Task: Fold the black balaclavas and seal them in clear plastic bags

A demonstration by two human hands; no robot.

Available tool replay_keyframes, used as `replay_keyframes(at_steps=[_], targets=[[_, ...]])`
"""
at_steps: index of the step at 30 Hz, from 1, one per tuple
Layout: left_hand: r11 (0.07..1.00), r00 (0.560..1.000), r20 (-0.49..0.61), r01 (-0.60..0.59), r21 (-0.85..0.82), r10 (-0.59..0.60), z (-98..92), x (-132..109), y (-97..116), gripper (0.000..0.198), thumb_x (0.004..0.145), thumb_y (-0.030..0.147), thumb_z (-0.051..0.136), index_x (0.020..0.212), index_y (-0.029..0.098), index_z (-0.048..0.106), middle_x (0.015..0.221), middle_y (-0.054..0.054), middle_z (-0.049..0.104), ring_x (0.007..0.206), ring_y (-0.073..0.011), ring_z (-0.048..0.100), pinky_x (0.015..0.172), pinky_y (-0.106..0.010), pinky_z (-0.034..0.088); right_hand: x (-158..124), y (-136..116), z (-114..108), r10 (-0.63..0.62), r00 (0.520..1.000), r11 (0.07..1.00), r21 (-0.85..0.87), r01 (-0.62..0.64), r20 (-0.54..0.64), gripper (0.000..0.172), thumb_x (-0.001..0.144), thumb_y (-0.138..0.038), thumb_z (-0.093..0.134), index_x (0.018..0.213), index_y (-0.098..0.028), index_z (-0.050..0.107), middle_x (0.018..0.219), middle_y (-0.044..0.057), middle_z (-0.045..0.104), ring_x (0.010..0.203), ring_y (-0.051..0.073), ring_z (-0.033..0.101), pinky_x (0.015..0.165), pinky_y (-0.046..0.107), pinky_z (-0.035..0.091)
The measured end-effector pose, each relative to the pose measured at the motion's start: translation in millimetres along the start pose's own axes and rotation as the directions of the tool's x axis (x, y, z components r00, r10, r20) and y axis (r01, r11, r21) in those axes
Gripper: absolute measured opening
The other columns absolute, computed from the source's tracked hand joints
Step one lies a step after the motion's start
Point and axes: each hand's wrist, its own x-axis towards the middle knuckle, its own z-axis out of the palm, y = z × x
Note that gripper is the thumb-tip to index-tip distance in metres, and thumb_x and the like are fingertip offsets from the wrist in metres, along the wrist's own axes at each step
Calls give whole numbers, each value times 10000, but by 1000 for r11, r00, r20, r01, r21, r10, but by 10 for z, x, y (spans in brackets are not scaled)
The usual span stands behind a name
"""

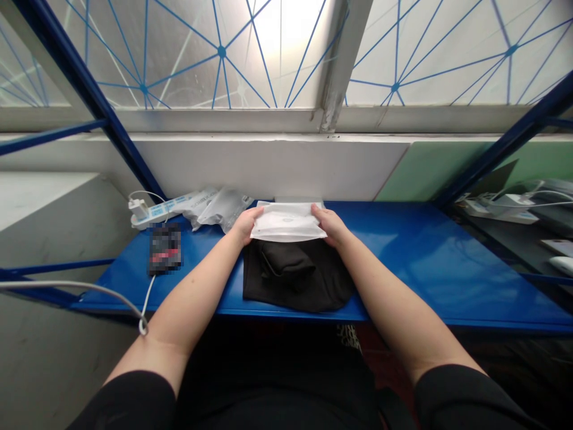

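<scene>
Between my two hands a white, translucent plastic bag is held up flat above the blue shelf. My left hand grips its left edge, thumb on the near face. At the opposite edge my right hand pinches it in the same way. A small, faint printed mark shows near the bag's middle; whether anything is inside I cannot tell. Below and nearer to me lies a folded black cloth, bunched up in its middle. The other fingers of both hands are mostly hidden behind the bag.
Crumpled translucent bags lie to the left on the blue shelf. Beside them are a white power strip and a blurred-out phone-like device with a cable. Blue metal posts flank the shelf. More items and cables are on the right.
</scene>
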Motion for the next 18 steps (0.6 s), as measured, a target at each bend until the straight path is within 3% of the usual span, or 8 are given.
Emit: replay_keyframes(at_steps=[3, 6, 10, 13, 15, 18], targets=[[1000, 1000, 16, 24, -13, -24, 9, 1, -16, 227, 845, 216, 651, 984, 47, 708, 883, -171, 752, 815, -275, 738, 828, -403, 590, 31, -30, -14, -15, 998, 999, 34, 17, -62, 224, 899, -350, 701, 799, -152, 676, 756, 90, 752, 652, 208, 707, 633, 300, 592], [1000, 1000, -17, -23, 17, 23, 23, -3, -14, 206, 831, 205, 668, 964, 52, 706, 848, -156, 746, 755, -259, 731, 785, -390, 589, 29, -40, -22, -32, 998, 998, 47, 34, -47, 211, 910, -323, 686, 793, -147, 686, 732, 83, 746, 631, 193, 695, 615, 282, 582], [994, 999, -37, -31, 108, 35, 21, -18, 7, 295, 844, 347, 733, 986, 90, 706, 817, -122, 736, 714, -232, 716, 740, -354, 575, -26, -26, -13, -20, 998, 1000, -6, 21, 67, 225, 867, -368, 736, 808, -153, 707, 758, 86, 754, 653, 197, 698, 626, 282, 578], [977, 988, -125, -61, 204, 88, 7, -21, 16, 338, 838, 401, 754, 1003, 110, 706, 758, -84, 724, 702, -220, 707, 718, -334, 565, -67, -9, -11, -5, 983, 999, -30, 11, 183, 275, 801, -411, 797, 850, -150, 726, 823, 97, 764, 708, 205, 707, 648, 282, 578], [974, 977, -175, -84, 210, 122, 4, -16, 19, 295, 867, 375, 725, 1012, 119, 703, 739, -69, 721, 710, -218, 708, 716, -326, 567, -76, 4, -19, 37, 973, 997, -81, -19, 227, 309, 746, -422, 836, 815, -142, 725, 766, 90, 749, 652, 192, 684, 584, 264, 555], [989, 974, -191, -99, 111, 119, 16, -5, 30, 240, 924, 314, 638, 1038, 110, 694, 779, -88, 735, 753, -230, 722, 743, -333, 581, -61, 16, -36, 75, 982, 981, -191, -41, 174, 316, 657, -384, 888, 723, -137, 703, 620, 50, 693, 514, 144, 597, 447, 224, 457]])
